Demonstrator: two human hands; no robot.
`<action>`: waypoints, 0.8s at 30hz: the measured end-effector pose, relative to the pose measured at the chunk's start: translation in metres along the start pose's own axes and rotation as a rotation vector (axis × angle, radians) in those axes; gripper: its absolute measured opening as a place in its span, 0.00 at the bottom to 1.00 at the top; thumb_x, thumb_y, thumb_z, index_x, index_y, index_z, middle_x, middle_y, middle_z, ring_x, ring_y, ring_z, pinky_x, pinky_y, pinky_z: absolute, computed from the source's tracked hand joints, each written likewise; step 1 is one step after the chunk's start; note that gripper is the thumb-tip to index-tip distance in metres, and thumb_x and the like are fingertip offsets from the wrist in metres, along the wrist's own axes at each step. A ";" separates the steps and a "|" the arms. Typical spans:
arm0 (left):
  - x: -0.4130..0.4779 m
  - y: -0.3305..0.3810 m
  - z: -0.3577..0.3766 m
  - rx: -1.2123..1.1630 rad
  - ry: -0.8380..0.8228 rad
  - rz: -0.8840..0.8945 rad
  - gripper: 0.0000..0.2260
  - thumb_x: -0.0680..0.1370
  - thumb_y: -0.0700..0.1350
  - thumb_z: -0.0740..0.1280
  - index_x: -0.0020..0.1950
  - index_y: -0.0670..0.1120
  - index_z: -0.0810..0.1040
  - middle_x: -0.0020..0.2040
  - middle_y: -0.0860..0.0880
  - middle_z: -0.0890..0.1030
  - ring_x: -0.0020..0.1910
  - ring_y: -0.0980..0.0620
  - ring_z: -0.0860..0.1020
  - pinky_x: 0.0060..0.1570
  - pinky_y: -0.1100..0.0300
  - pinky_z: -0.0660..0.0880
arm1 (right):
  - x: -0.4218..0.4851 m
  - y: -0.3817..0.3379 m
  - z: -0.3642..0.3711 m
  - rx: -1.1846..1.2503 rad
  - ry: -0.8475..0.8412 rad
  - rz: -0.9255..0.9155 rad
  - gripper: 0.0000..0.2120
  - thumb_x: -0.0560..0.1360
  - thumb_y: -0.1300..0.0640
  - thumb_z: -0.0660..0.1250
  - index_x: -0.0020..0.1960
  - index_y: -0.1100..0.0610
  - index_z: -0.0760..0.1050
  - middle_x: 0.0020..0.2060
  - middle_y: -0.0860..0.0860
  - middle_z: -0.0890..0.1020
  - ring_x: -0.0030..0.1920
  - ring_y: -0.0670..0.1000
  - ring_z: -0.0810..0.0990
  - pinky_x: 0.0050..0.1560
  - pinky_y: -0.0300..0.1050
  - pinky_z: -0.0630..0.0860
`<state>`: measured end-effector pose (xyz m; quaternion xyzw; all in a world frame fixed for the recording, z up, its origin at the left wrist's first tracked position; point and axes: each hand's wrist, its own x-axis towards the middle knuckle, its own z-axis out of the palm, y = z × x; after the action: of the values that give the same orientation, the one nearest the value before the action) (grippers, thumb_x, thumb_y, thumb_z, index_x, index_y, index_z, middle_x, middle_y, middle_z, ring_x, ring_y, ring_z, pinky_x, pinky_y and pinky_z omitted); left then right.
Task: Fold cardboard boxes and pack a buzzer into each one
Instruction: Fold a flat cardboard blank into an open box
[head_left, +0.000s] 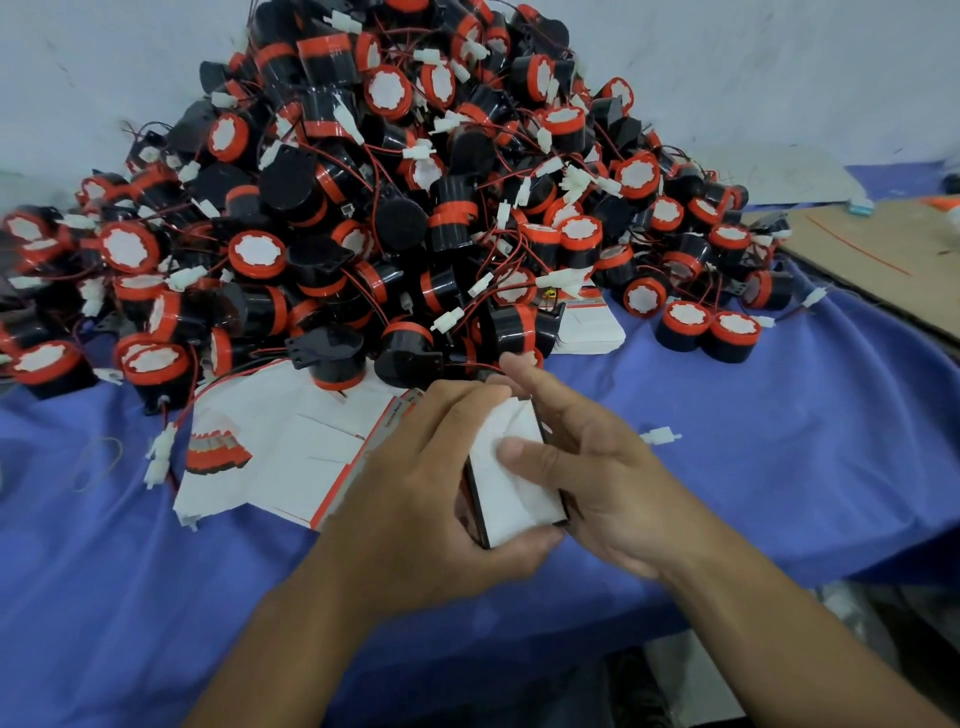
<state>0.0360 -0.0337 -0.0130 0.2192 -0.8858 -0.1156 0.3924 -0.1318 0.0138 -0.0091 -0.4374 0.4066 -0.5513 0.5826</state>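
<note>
Blue-cloth table (779, 441), white wall (104, 78) behind buzzer pile (389, 208). Cardboard box (519, 499): long axis near-far, white face up. Left hand (415, 467) fingers wrap it; right hand (608, 467) thumb pinches face.

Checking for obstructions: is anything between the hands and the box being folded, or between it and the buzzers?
Nothing visible. Both the left hand and right hand already grip the box, and the buzzer pile sits just behind it; flat box blanks lie aside, left.
</note>
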 end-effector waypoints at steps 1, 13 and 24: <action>-0.001 0.000 0.002 0.013 0.013 0.019 0.35 0.69 0.57 0.76 0.68 0.37 0.73 0.63 0.46 0.74 0.60 0.50 0.76 0.55 0.57 0.76 | 0.000 0.001 -0.001 -0.050 0.017 0.006 0.36 0.72 0.61 0.75 0.77 0.50 0.65 0.70 0.49 0.76 0.66 0.50 0.79 0.60 0.45 0.79; 0.000 -0.006 0.000 0.013 -0.035 0.101 0.41 0.73 0.62 0.73 0.76 0.42 0.60 0.77 0.46 0.61 0.77 0.44 0.62 0.70 0.43 0.68 | -0.007 -0.008 -0.028 -1.282 0.079 -0.372 0.20 0.68 0.38 0.74 0.51 0.49 0.76 0.45 0.44 0.80 0.51 0.44 0.77 0.58 0.49 0.73; -0.001 -0.015 -0.001 0.470 0.019 -0.143 0.25 0.73 0.61 0.67 0.56 0.40 0.81 0.48 0.43 0.79 0.44 0.44 0.78 0.42 0.52 0.77 | -0.001 0.010 -0.010 -1.659 0.408 -0.486 0.24 0.66 0.47 0.80 0.52 0.60 0.75 0.64 0.59 0.78 0.55 0.61 0.80 0.52 0.56 0.78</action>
<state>0.0416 -0.0460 -0.0185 0.3678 -0.8668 0.0681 0.3296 -0.1380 0.0139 -0.0216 -0.6862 0.6671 -0.2548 -0.1387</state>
